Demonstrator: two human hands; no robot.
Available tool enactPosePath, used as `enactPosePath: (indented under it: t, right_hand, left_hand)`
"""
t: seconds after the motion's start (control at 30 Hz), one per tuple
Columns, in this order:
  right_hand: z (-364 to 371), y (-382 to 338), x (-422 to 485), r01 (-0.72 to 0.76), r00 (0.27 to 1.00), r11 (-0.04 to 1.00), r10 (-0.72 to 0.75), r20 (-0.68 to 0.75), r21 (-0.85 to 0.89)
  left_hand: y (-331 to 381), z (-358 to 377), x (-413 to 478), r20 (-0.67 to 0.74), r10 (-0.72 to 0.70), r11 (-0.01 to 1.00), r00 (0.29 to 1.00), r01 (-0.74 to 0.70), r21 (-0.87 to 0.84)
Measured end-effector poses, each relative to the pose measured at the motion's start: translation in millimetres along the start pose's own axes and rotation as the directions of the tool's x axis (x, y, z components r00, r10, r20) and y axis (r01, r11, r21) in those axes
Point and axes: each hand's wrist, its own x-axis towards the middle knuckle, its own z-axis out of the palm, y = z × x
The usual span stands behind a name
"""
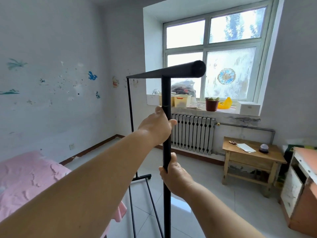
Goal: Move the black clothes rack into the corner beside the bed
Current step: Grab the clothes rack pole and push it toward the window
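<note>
Rack (pixel 166 93) gripped, bed (pixel 25 179) left, wooden table (pixel 252 157) right

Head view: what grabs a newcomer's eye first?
The black clothes rack fills the centre, its near upright gripped by both hands: the left hand higher, the right hand lower. Behind it a bright window stands over a radiator, with a sill crowded with a potted plant and boxes. A pink bed sits lower left.

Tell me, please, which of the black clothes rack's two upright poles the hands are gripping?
The near upright pole, closest to the camera; left hand above right hand. The far upright pole by the wall stands untouched.
</note>
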Motion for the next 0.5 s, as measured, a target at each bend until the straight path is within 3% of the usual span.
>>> enactPosePath:
  t: [0.3,0.5]
  right_hand:
    - [-31,65,106,0.026,0.999,1.000,-0.026,0.041,0.001]
    - [-58,113,171,-0.037,0.999,0.999,0.037,0.007,-0.017]
  left_hand:
    - [18,61,108,-0.038,-0.030,0.999,0.999,0.031,0.036]
    - [39,108,179,-0.067,0.020,0.999,0.998,-0.017,0.052]
